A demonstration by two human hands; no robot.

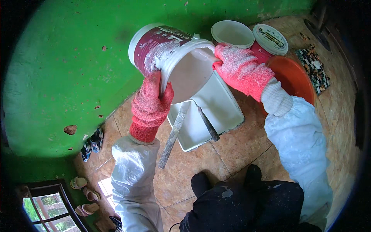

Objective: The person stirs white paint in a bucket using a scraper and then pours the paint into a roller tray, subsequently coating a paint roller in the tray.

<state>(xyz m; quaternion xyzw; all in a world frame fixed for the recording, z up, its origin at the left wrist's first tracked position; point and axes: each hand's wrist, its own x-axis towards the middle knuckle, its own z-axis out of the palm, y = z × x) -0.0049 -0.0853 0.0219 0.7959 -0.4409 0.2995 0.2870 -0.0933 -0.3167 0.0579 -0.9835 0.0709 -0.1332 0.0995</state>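
Note:
A white and maroon paint bucket (145, 50) is tipped over a paint tray (232, 112), its mouth facing down toward me. Pale paint coats the inside of the bucket and lies in the tray. My left hand (151, 101), in a red glove, grips the near-left rim. My right hand (243, 69), in a paint-smeared red glove, is closed at the far-right rim around what looks like a pale flat tool (205, 55), mostly hidden. A wire frame with a dark handle (208, 124) rests across the tray. Beside it a long paint-crusted strip (173, 135) overhangs the near-left edge.
Against the green wall (77, 69) stand an open white tub (234, 34) and a lidded red tub (270, 40). An orange basin (293, 77) sits right of the tray. Shoes (92, 144) and slippers (87, 208) line the left wall on the tiled floor (181, 178).

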